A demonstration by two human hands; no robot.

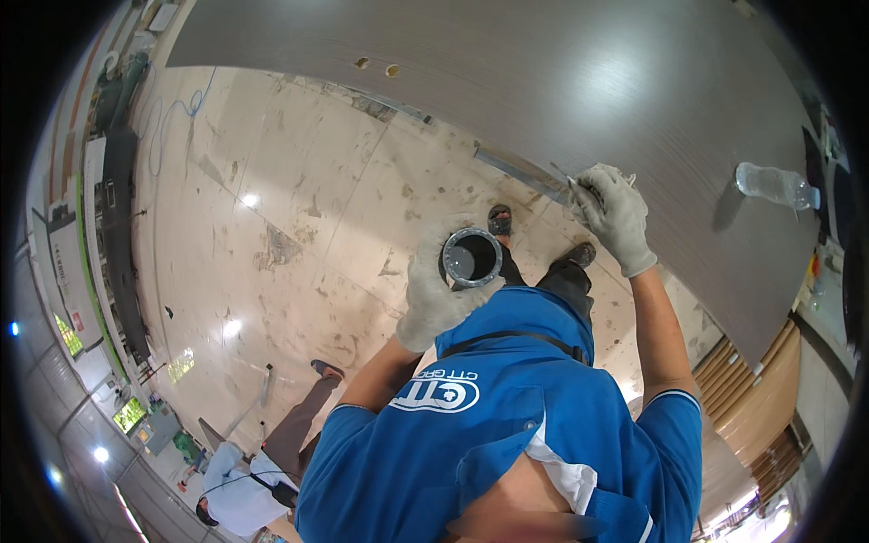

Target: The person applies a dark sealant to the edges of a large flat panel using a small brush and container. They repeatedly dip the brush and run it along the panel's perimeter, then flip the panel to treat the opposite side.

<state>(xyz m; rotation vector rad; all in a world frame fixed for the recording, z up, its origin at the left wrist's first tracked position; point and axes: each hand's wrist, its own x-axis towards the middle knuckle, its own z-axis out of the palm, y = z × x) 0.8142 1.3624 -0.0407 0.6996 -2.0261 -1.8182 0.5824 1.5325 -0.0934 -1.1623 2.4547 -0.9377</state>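
My left hand (429, 299), in a pale work glove, is wrapped round a dark round can (472, 257). The can's open mouth faces up, with grey, shiny material inside and smears on its rim. In a matching glove, my right hand (611, 213) is closed in a pinch at the near edge of a large dark grey wood-grain panel (507, 72). A thin dark tip (561, 170) pokes out past its fingers; most of that thing is hidden by the glove.
On the panel's right part lies a clear plastic bottle (774, 185). Two round holes (391, 71) pierce the panel near its edge. A blue hose (193, 107) curls on the stained tile floor. Another person (244, 489) is at lower left. Brown boards (738, 398) stand at lower right.
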